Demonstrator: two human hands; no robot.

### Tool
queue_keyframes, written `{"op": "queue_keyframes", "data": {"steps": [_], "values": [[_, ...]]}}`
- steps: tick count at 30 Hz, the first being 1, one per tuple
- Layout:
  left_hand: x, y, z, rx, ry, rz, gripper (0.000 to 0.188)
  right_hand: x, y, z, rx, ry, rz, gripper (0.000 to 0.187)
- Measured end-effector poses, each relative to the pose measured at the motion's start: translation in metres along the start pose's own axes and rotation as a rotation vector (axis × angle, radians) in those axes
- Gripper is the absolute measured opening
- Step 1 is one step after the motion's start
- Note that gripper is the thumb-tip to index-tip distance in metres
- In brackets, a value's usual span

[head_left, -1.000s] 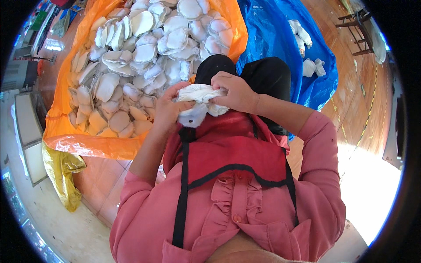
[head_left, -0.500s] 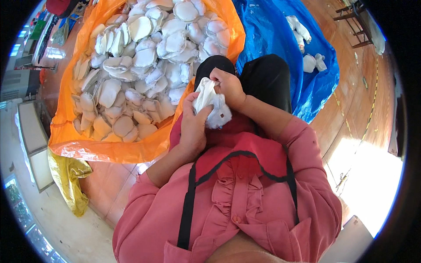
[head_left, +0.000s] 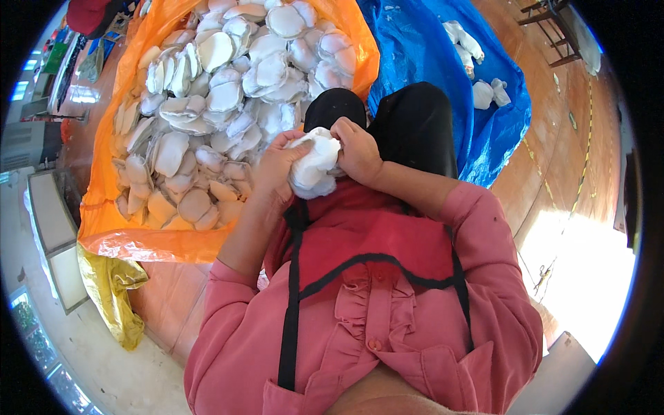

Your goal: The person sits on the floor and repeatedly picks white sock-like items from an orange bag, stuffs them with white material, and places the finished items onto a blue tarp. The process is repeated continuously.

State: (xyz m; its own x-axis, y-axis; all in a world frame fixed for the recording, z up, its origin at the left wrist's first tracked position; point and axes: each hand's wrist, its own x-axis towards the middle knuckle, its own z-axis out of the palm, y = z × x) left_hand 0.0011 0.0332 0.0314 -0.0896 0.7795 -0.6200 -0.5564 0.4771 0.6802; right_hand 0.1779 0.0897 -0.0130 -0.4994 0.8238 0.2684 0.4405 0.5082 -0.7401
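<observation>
Over my lap I hold a small white plush piece [head_left: 315,164], smooth and bulging on top and fluffy along its lower edge. My left hand [head_left: 278,164] is closed around its left side, the thumb laid across the top. At its upper right, the bent fingers of my right hand [head_left: 358,152] pinch the edge. Just beyond my left hand lies a big heap of flat, rounded white fabric pieces [head_left: 225,93] in an open orange sack [head_left: 149,238].
A blue plastic sack [head_left: 408,52] spreads out beyond my right knee, with several white plush pieces [head_left: 482,95] on it. A yellow bag [head_left: 111,290] lies on the floor at left. A dark wooden stool [head_left: 553,31] stands far right.
The plush piece has turned in my hands, so its dark spot no longer shows and a smooth white bulge faces up. My left hand has shifted left and slightly up.
</observation>
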Motion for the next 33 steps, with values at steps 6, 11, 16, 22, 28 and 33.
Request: {"op": "queue_keyframes", "data": {"steps": [6,11,16,22,28,33], "values": [[0.018,0.0,-0.032,-0.11,0.02,0.109,0.029,0.008,0.004,-0.045,0.438,-0.451,-0.093,0.034],[0.025,-0.005,-0.04,-0.177,-0.008,0.033,0.026,0.024,-0.005,-0.063,0.427,-0.689,0.011,0.05],[0.021,-0.009,-0.037,-0.449,-0.156,-0.178,0.026,0.029,-0.02,-0.062,0.361,-0.645,0.109,0.058],[0.007,-0.005,-0.027,-0.278,-0.024,0.034,0.029,0.032,-0.009,-0.069,0.627,-0.786,0.162,0.059],[0.01,-0.011,-0.031,-0.348,-0.061,-0.054,0.029,0.027,-0.015,-0.067,0.436,-0.67,0.045,0.047],[-0.003,-0.009,-0.006,-0.252,0.101,0.093,0.024,0.008,-0.009,-0.043,0.402,-0.277,0.122,0.032]]}}
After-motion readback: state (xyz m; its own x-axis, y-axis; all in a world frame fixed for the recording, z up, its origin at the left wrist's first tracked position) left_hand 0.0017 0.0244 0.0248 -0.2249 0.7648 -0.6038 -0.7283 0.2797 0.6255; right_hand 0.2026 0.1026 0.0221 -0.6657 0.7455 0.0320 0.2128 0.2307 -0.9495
